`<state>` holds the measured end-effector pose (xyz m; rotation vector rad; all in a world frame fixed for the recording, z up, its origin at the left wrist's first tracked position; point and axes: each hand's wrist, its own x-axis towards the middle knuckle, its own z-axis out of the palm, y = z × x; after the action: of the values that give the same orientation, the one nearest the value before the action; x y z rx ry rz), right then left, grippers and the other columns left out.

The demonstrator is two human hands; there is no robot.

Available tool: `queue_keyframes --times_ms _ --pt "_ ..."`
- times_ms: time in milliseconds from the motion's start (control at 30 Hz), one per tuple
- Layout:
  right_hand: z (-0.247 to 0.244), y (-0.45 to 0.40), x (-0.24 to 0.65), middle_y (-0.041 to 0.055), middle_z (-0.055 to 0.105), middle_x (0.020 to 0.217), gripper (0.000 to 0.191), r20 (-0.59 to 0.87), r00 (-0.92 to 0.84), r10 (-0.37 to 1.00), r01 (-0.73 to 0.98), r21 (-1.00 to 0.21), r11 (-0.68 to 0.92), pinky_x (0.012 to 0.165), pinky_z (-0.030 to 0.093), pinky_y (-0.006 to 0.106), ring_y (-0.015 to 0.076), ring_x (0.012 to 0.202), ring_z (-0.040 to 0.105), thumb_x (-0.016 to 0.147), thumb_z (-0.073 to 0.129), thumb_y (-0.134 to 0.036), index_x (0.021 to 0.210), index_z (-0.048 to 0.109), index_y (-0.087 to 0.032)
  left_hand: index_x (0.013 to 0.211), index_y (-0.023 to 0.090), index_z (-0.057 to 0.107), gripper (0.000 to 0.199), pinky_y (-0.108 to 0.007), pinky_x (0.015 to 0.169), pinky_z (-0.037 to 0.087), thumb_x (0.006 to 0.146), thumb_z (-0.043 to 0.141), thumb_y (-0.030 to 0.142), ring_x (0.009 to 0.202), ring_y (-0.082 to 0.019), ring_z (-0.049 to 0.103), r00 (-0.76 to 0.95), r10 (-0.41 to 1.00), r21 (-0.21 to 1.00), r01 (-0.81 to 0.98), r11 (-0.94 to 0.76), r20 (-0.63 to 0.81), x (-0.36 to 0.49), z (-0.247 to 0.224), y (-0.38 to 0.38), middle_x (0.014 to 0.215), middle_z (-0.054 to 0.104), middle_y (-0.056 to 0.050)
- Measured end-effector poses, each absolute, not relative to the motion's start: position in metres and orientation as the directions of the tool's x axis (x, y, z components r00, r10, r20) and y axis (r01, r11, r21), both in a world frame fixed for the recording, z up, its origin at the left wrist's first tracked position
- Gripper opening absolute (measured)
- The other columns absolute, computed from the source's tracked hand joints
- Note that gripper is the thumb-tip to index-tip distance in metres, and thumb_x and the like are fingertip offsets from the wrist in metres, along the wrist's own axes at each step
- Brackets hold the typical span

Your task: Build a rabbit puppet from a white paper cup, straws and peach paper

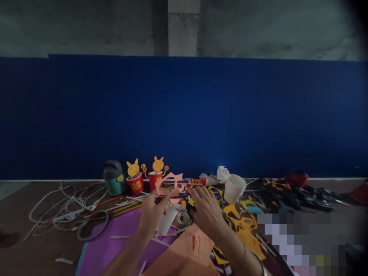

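Note:
My left hand is closed in a pinch at the lower edge of a cut piece of salmon-orange paper, which stands up above the fingers. My right hand is curled, back upward, with something dark under its palm that I cannot make out. Between the hands a white paper cup leans with a coloured strip at its rim. Beside it is a roll of clear tape. A larger salmon sheet with cut-outs spreads below, partly over a purple sheet.
Two red cups with yellow paper animal heads stand at the back, next to a teal container. White cables and a tape ring lie left. A white cup, crumpled paper and yellow scraps are right.

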<state>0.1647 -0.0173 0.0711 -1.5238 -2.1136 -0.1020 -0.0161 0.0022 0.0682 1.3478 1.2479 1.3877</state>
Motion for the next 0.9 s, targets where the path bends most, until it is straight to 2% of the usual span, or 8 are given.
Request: queue_keyframes --times_ms 67,167,300,367,433,667,800,900 --pt "0.069 -0.013 0.169 0.0085 0.060 0.109 0.045 0.463 -0.180 0.868 0.879 -0.320 0.353 0.087 0.038 0.038 0.0274 0.105 0.052 0.070 0.053 -0.009 0.113 0.055 -0.022 0.075 0.015 0.068 0.029 -0.018 0.038 0.025 0.066 0.073 0.042 0.034 -0.007 0.037 -0.097 0.990 0.989 -0.098 -0.107 0.098 -0.018 0.070 0.004 0.035 0.044 0.008" --pt "0.062 -0.003 0.177 0.0059 0.066 0.090 0.034 0.392 -0.065 0.918 0.752 -0.585 0.303 0.074 0.043 0.031 0.0229 0.085 0.060 0.075 0.052 -0.013 0.107 0.058 -0.021 0.070 0.016 0.062 0.027 -0.015 0.037 0.022 0.066 0.075 0.039 0.033 -0.004 0.034 -0.046 0.999 0.937 -0.349 -0.031 0.016 -0.020 0.070 0.007 0.036 0.044 0.009" --pt "0.057 0.005 0.177 0.0022 0.064 0.074 0.020 0.287 -0.015 0.958 0.271 -0.921 0.280 0.062 0.045 0.027 0.0186 0.068 0.060 0.075 0.060 -0.022 0.095 0.056 -0.020 0.066 0.016 0.059 0.024 -0.014 0.036 0.018 0.067 0.075 0.034 0.033 -0.002 0.031 0.066 0.997 0.871 -0.487 0.063 -0.035 -0.016 0.066 0.005 0.037 0.043 0.010" --pt "0.059 0.002 0.170 0.0016 0.064 0.078 0.027 0.290 -0.026 0.957 0.005 -0.957 0.290 0.065 0.047 0.026 0.0170 0.070 0.060 0.071 0.065 -0.021 0.095 0.054 -0.020 0.065 0.015 0.061 0.024 -0.014 0.035 0.015 0.066 0.076 0.034 0.032 -0.001 0.031 0.140 0.986 0.870 -0.471 0.145 -0.088 -0.011 0.064 0.001 0.036 0.043 0.009" --pt "0.063 -0.003 0.164 0.0011 0.063 0.081 0.030 0.317 -0.043 0.947 -0.106 -0.944 0.312 0.067 0.046 0.025 0.0155 0.073 0.060 0.066 0.067 -0.017 0.092 0.054 -0.021 0.063 0.014 0.063 0.026 -0.015 0.034 0.016 0.064 0.078 0.035 0.030 -0.001 0.031 0.199 0.969 0.884 -0.414 0.219 -0.146 -0.005 0.063 -0.003 0.034 0.044 0.008" --pt "0.071 -0.016 0.157 -0.0030 0.058 0.074 0.034 0.385 -0.110 0.916 0.066 -0.917 0.393 0.062 0.043 0.021 0.0110 0.064 0.053 0.058 0.058 -0.003 0.089 0.059 -0.018 0.059 0.012 0.064 0.030 -0.014 0.032 0.018 0.057 0.082 0.036 0.028 -0.001 0.037 0.247 0.945 0.895 -0.339 0.291 -0.214 0.005 0.059 -0.011 0.037 0.051 0.006" --pt "0.068 -0.011 0.161 -0.0028 0.059 0.074 0.035 0.388 -0.115 0.914 0.147 -0.904 0.402 0.062 0.044 0.021 0.0116 0.066 0.054 0.063 0.058 -0.004 0.095 0.060 -0.018 0.064 0.012 0.065 0.031 -0.015 0.032 0.016 0.060 0.079 0.039 0.029 -0.002 0.041 0.275 0.939 0.910 -0.300 0.287 -0.205 0.003 0.058 -0.009 0.047 0.061 0.001" --pt "0.070 -0.007 0.179 0.0001 0.062 0.077 0.028 0.359 -0.151 0.921 0.191 -0.903 0.384 0.063 0.045 0.022 0.0132 0.069 0.057 0.068 0.058 -0.009 0.095 0.062 -0.017 0.067 0.013 0.065 0.033 -0.016 0.032 0.014 0.059 0.079 0.042 0.028 -0.002 0.038 0.243 0.945 0.921 -0.271 0.281 -0.217 0.001 0.058 -0.007 0.042 0.058 0.002"
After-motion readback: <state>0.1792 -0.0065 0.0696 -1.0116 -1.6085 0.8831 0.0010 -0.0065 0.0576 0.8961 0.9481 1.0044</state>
